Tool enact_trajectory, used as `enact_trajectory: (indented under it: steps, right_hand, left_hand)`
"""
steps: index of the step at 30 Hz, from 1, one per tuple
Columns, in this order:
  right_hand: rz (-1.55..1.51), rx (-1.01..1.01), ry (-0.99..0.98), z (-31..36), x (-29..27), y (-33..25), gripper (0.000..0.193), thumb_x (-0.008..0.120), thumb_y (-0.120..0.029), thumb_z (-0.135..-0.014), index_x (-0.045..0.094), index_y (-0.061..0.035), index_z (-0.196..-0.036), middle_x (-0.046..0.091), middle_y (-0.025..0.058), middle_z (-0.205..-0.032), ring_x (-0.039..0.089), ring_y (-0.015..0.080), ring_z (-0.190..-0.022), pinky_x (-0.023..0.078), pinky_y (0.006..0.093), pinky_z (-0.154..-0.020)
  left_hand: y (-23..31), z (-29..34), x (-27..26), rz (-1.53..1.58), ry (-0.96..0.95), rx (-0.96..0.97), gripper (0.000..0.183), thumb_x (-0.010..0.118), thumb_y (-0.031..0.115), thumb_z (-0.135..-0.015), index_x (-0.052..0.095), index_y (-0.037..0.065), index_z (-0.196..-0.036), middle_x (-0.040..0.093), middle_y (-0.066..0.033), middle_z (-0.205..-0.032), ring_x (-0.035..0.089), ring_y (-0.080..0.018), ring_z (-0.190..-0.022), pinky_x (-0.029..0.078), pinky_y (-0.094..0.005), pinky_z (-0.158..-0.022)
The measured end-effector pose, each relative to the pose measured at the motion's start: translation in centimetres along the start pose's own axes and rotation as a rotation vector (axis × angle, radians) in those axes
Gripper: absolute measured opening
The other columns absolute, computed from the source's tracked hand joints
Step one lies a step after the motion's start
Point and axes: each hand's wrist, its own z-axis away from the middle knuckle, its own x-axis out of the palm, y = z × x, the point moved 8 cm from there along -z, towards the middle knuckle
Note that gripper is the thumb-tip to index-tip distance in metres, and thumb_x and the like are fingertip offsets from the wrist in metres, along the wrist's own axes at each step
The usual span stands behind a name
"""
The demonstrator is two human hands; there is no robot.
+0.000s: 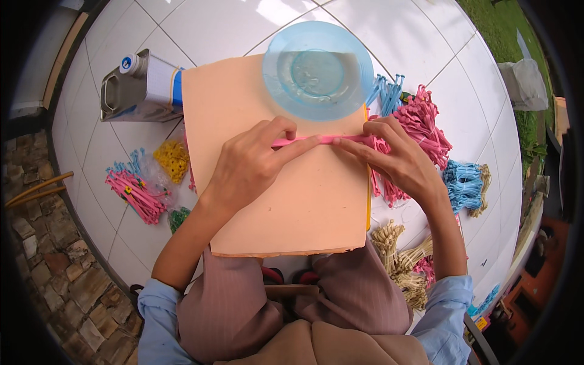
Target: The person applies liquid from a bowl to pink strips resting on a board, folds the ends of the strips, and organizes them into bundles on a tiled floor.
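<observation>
Okay, we're pinching a pink strip (326,140) with both hands (250,155) (398,155); translucent blue bowl (275,70) is holding clear liquid (348,76), metal can (137,88) standing left.

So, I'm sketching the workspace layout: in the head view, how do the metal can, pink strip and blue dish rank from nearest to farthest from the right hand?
1. Pink strip: touching the right hand, running off to its left.
2. Blue dish: ahead and left, at the far edge of the board.
3. Metal can: farthest, left of the board.
</observation>
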Motion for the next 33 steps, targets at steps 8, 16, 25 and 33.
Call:
enact_trajectory:
  steps: [8,16,25,33]
  right_hand:
    - [0.042,-0.024,-0.06,0.2,0.3,0.1,0.055,0.064,-0.004,-0.071,0.057,-0.0205,-0.123,0.05,0.0082,-0.097,0.053,0.0259,-0.09,0.05,0.035,-0.079]
    - [-0.208,0.123,0.213,-1.1,-2.7,2.1,0.062,0.077,-0.021,-0.068,0.044,-0.0186,-0.121,0.042,0.0114,-0.121,0.045,0.0318,-0.107,0.045,0.0408,-0.085]
    - [0.136,-0.049,0.077,-6.8,-2.2,1.0,0.052,0.064,-0.053,-0.072,0.059,-0.0195,-0.111,0.038,0.0096,-0.13,0.037,0.0331,-0.114,0.034,0.0464,-0.097]
    - [0.124,-0.038,0.103,-6.8,-2.2,0.8,0.046,0.063,-0.05,-0.073,0.061,-0.0198,-0.108,0.04,0.009,-0.128,0.039,0.0322,-0.113,0.034,0.0457,-0.096]
  left_hand:
    - [0.0,-0.2,0.1,0.011,-0.013,-0.011,0.041,0.067,0.008,-0.063,0.069,0.018,-0.103,0.055,-0.0043,-0.084,0.06,-0.0168,-0.07,0.052,-0.0284,-0.06]
    - [0.2,0.2,0.1,-0.025,-0.026,0.004,0.043,0.067,0.009,-0.062,0.068,0.016,-0.104,0.056,-0.0055,-0.087,0.06,-0.0186,-0.074,0.052,-0.0296,-0.062]
    - [0.8,0.7,0.4,-0.123,-0.03,-0.001,0.044,0.063,0.01,-0.064,0.067,0.018,-0.107,0.054,-0.005,-0.091,0.059,-0.0187,-0.079,0.052,-0.0302,-0.064]
    - [0.8,0.8,0.7,-0.146,-0.051,0.019,0.043,0.061,0.009,-0.066,0.066,0.019,-0.108,0.053,-0.003,-0.091,0.058,-0.0172,-0.079,0.052,-0.0285,-0.063]
